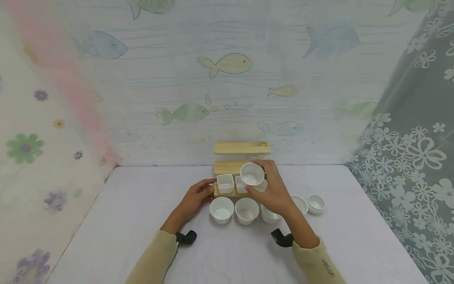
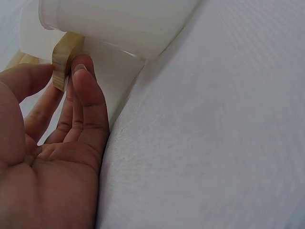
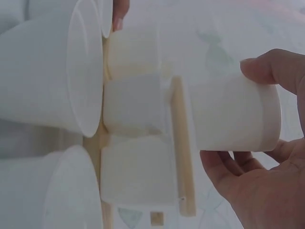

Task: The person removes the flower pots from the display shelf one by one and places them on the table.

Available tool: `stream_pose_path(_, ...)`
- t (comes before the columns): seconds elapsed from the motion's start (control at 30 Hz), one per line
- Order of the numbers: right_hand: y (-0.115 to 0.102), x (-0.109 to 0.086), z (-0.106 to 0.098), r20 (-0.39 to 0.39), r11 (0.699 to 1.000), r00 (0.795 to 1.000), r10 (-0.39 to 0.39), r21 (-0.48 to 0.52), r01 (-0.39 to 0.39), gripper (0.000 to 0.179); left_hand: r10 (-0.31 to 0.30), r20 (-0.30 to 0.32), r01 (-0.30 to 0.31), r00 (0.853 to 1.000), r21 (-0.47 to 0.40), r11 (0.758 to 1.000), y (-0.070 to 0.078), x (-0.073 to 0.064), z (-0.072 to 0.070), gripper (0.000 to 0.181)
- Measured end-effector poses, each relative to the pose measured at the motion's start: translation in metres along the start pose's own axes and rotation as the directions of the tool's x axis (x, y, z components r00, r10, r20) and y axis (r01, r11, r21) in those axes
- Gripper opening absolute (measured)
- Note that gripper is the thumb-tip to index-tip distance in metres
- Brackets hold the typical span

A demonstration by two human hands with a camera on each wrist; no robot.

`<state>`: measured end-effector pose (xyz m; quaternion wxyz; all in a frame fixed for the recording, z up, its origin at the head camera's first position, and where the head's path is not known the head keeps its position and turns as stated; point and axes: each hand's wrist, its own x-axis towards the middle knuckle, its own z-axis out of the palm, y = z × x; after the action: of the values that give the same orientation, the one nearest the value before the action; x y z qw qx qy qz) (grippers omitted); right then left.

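A round white cup [image 1: 252, 174] is held by its sides between the thumb and fingers of my right hand [image 1: 273, 189]. Its base is close to the middle shelf [image 3: 182, 148] of a tiered wooden stand; whether they touch, I cannot tell. On the bottom shelf [image 1: 232, 195] stand three square white cups [image 1: 225, 183], the rightmost partly behind my right hand. My left hand [image 1: 194, 199] pinches the left end of that bottom shelf, thumb on one side and fingers on the other; the wooden end [image 2: 62, 59] shows between them in the left wrist view.
Larger round white cups [image 1: 221, 210] stand in a row just in front of the stand. At the right are another round cup [image 1: 299, 204] and small stacked bowls [image 1: 316, 204]. The stand's top shelf [image 1: 242, 148] rises at the back, near the fish-patterned curtain [image 1: 227, 86].
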<state>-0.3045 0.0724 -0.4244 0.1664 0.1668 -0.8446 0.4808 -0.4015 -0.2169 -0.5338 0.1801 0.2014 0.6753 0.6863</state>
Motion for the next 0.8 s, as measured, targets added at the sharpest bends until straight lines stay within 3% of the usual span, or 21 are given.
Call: stream_pose_path(0.8,0.015,-0.021,-0.024,-0.032,0.995,0.999,-0.013,-0.104,0.009,0.081,0.008,-0.005,-0.008,1.000,0.030,1.000,-0.002,0.001,-0.001,0.044)
